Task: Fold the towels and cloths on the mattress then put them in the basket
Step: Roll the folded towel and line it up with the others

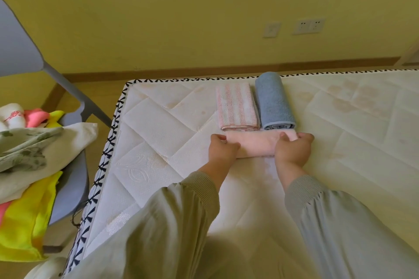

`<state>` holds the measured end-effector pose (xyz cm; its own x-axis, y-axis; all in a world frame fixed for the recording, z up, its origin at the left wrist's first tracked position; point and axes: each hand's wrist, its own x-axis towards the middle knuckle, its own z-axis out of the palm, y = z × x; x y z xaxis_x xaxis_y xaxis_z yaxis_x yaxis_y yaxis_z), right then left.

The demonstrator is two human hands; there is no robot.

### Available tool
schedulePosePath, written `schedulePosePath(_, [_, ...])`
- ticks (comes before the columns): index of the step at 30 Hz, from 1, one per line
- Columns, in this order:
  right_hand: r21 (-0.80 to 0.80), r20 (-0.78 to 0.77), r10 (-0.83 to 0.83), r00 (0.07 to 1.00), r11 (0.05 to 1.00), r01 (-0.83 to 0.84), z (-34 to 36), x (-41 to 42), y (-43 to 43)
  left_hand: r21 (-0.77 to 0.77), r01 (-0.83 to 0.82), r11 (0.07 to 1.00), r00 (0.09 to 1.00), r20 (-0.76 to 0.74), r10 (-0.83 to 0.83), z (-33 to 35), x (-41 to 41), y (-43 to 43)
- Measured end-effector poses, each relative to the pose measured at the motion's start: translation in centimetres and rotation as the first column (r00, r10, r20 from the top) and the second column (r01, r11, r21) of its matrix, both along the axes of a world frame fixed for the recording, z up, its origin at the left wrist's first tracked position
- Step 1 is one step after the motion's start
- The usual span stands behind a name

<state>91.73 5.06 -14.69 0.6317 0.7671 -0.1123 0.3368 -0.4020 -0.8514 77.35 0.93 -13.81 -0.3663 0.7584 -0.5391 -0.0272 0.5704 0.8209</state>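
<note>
On the far left, a loose heap of cloths (34,149) lies on a grey chair (20,47) beside the mattress (158,142); they look thin, limp and light, so each would likely need spreading flat before folding.

On the mattress, the left hand (223,146) grips the left end of the pink towel (256,145), its fingers (216,137) curled over the far edge. The towel is a soft, plush bundle lying crosswise, pale pink and thick. It probably weighs little but springs open if released, so holding both ends seems the sound way to carry it.

Just behind, touching it, lie a folded pink-and-white striped towel (237,106) and a rolled blue towel (274,102), side by side.

The right hand (293,149) grips the pink towel's right end, fingers curled over the top.

No basket is in view.
</note>
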Motion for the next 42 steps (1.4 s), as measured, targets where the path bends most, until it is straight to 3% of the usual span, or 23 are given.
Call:
schedulePosePath(3, [0.001, -0.010, 0.011, 1.000, 1.000, -0.011, -0.3, 0.8, 0.4, 0.037, 0.041, 0.998, 0.999, -0.036, -0.040, 0.0, 0.5, 0.5])
schedulePosePath(5, [0.019, 0.022, 0.055, 0.998, 0.998, -0.056, -0.4, 1.0, 0.4, 0.063, 0.129, 0.990, 0.975, -0.191, -0.115, -0.1, 0.4, 0.4])
schedulePosePath(7, [0.050, 0.187, 0.105, 0.977, 0.992, -0.117, -0.6, 1.0, -0.1, 0.095, 0.219, 0.971, 0.890, -0.427, -0.159, -0.3, 0.0, -0.2])
schedulePosePath(9, [0.080, 0.426, 0.135, 0.895, 0.979, -0.186, -0.9, 0.9, -0.9, 0.204, 0.351, 0.914, 0.722, -0.681, -0.125, -0.5, -0.5, -1.0])
schedulePosePath(11, [0.156, 0.596, 0.142, 0.791, 0.945, -0.287, -1.2, 0.7, -1.5, 0.235, 0.583, 0.778, 0.464, -0.882, -0.081, -0.9, -1.0, -1.2])
schedulePosePath(12, [0.176, 0.656, 0.165, 0.736, 0.915, -0.363, -1.2, 0.5, -1.8, 0.201, 0.669, 0.716, 0.352, -0.933, -0.068, -1.2, -1.2, -1.3])
schedulePosePath(14, [0.113, 0.758, 0.279, 0.589, 0.834, -0.541, -1.7, 0.2, -2.4, 0.120, 0.755, 0.645, 0.246, -0.963, -0.109, -2.1, -1.5, -1.4])
schedulePosePath(17, [-0.090, 0.808, 0.430, 0.402, 0.765, -0.637, -2.3, 0.1, -3.2, -0.019, 0.773, 0.634, 0.234, -0.921, -0.312, -2.1, -1.8, -2.1])
schedulePosePath(22, [-0.179, 0.743, 0.518, 0.425, 0.765, -0.619, -0.1, -0.8, -3.2, -0.101, 0.770, 0.631, 0.191, -0.906, -0.377, -1.0, -2.8, -2.7])
schedulePosePath(27, [-0.271, 0.723, 0.612, 0.320, 0.678, -0.684, 2.3, -3.1, -4.1, -0.121, 0.722, 0.681, 0.193, -0.910, -0.367, 0.7, -5.6, -4.1])
schedulePosePath(37, [-0.364, 0.685, 0.708, 0.172, 0.537, -0.761, 7.1, -13.2, -7.2, -0.329, 0.550, 0.768, 0.004, -0.918, -0.396, 6.6, -14.9, -9.3])
schedulePosePath(42, [-0.371, 0.648, 0.751, 0.126, 0.456, -0.809, 9.4, -21.7, -10.0, -0.393, 0.358, 0.847, 0.031, -0.902, -0.431, 9.3, -22.4, -14.2])
